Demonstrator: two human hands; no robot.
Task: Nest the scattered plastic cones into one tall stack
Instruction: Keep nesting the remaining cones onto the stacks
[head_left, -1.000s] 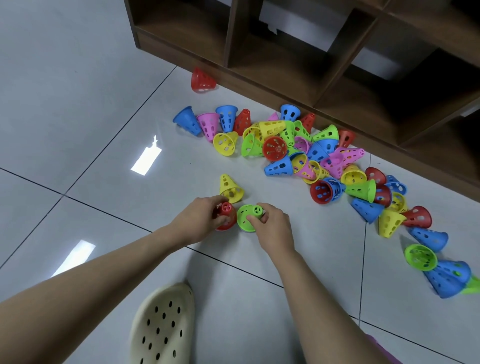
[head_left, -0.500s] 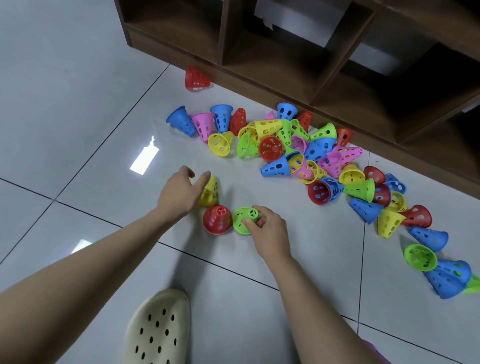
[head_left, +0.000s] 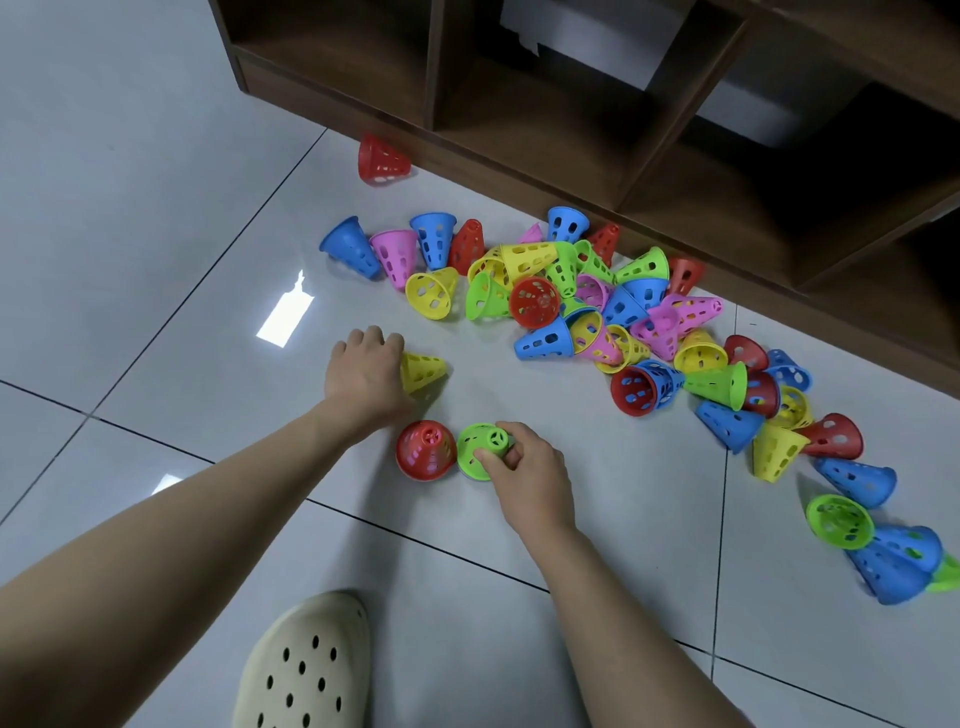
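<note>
Cone stacking on tiled floor: both hands on cones at frame centre.

Left hand (head_left: 366, 375) grips a tipped yellow cone (head_left: 423, 370), fingers hidden behind it. Right hand (head_left: 527, 467) pinches the upright green cone (head_left: 480, 449), touching a red cone (head_left: 426, 449). Loose cone pile (head_left: 597, 312) sprawls centre-right along the wooden shelf unit (head_left: 571, 130); shelf contents indistinct. A blue cone (head_left: 898, 564) holds a green one, cut off at right.

1. A pale grey tiled floor (head_left: 130, 156) fills most of the view, its glossy tiles divided by thin dark grout lines.
2. Two bright patches of reflected light (head_left: 285, 317) lie on the tiles at the left.
3. A dark brown wooden shelf unit (head_left: 571, 150) runs along the top and right, with open compartments.
4. A cream perforated clog (head_left: 306, 670) sits at the bottom edge, toe pointing up the frame.
</note>
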